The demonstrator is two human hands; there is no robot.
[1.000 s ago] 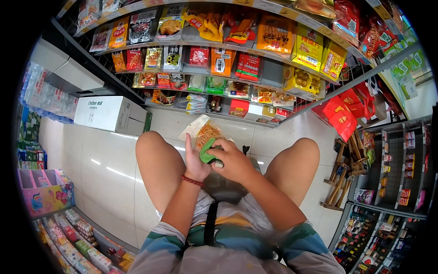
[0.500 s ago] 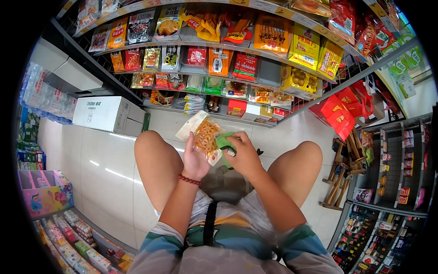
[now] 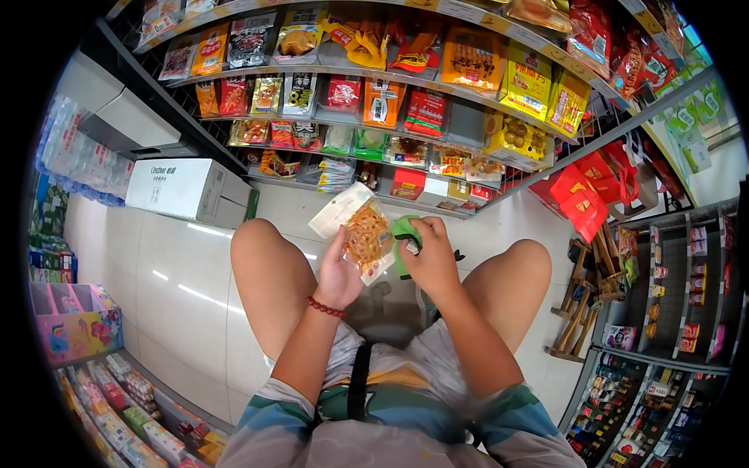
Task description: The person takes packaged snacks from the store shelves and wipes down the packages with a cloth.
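A clear-fronted snack packet [image 3: 367, 232] with orange-brown food inside and a pale top flap is gripped along its left side by my left hand [image 3: 339, 273]. My left wrist wears a red bead bracelet [image 3: 324, 306]. Bunched in my right hand [image 3: 431, 253] is a green cloth [image 3: 404, 231] with a dark edge, its fingers closed around it. The cloth sits just beside the packet's right edge; whether the two touch I cannot tell. Both hands are above the floor, between my knees.
Ahead rise curved shelves [image 3: 312, 72] of packaged snacks. A white carton [image 3: 168, 191] stands on the floor at left, near wrapped water bottles [image 3: 82, 152]. Folded wooden stools [image 3: 581, 300] and red bags [image 3: 581, 191] are at right, beside a dark rack [image 3: 671, 288].
The packet and both hands have shifted slightly to the right. My right hand with the green cloth has moved a little away from the packet's face, toward its right edge.
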